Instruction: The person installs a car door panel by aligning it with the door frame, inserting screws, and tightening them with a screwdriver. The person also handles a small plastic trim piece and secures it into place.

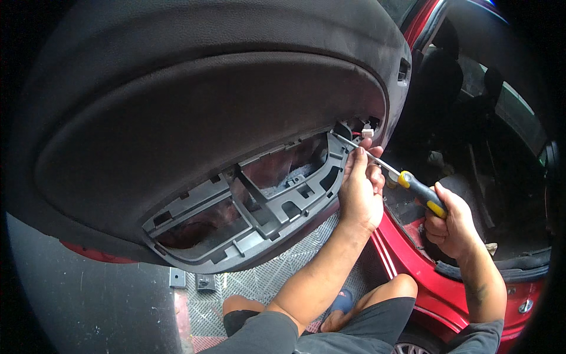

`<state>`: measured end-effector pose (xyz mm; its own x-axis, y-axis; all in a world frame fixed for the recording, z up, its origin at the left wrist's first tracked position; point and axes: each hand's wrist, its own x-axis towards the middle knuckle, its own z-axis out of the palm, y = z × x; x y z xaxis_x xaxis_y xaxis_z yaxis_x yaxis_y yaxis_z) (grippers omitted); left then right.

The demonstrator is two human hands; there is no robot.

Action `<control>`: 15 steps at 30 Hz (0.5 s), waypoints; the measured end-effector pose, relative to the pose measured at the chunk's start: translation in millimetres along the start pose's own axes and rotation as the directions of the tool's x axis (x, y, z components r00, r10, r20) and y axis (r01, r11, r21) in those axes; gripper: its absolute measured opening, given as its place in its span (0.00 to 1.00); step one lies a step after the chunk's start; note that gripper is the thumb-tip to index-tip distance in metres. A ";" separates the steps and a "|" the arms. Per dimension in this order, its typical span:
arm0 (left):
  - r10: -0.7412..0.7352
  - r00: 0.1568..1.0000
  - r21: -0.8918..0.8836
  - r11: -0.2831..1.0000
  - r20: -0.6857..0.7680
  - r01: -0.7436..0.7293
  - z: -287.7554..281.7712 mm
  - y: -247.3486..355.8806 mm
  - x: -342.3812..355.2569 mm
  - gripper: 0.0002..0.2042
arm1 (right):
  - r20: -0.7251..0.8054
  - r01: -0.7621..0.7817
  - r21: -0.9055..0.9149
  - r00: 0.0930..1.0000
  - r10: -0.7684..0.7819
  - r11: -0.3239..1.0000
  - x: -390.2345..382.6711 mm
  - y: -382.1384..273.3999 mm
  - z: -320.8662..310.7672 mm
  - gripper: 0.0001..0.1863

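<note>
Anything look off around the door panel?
Yes. A white connector sits exposed at the right end of the door panel, apparently unplugged. The grey frame is uncovered, with red metal showing through its gaps. Two small parts lie loose on the floor. No clear breakage.

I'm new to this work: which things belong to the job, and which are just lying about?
Likely job things:
screwdriver, in right hand, left hand at its shaft
door panel
grey frame
white connector

Apparently lying about:
grey square, black block, on the floor
</note>
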<state>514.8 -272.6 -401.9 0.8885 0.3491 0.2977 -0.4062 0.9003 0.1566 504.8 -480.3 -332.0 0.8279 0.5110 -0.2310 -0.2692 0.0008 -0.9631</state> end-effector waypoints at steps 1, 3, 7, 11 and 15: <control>-0.009 1.000 -0.013 1.000 -0.014 0.008 1.0 1.6 0.1 0.11 | -0.051 0.243 -0.362 0.959 -0.279 0.900 -1.7 1.2 7.9 0.17; -0.017 0.999 -0.029 0.999 -0.047 0.016 -0.9 0.1 1.4 0.11 | 0.278 0.437 -0.897 0.680 -0.679 0.070 -16.1 0.7 15.4 0.27; -0.002 0.998 0.008 1.000 -0.061 0.002 3.9 0.8 1.4 0.11 | 0.725 0.197 -0.672 0.370 -0.581 -0.714 1.7 -5.7 8.8 0.28; 0.026 0.999 0.098 0.995 -0.034 -0.023 -2.0 -6.1 -1.6 0.13 | 0.001 0.232 -0.421 0.967 -0.255 0.877 -9.3 -7.4 10.8 0.24; 0.027 0.998 0.082 0.996 -0.049 -0.023 1.7 1.5 2.0 0.13 | 0.215 0.502 -0.792 0.761 -0.612 0.346 -3.1 -10.5 11.9 0.24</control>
<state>515.6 -271.0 -399.5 0.8866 0.3853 0.2557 -0.4424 0.8678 0.2263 499.2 -471.8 -319.5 0.6889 0.5732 0.4437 0.7127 -0.4241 -0.5587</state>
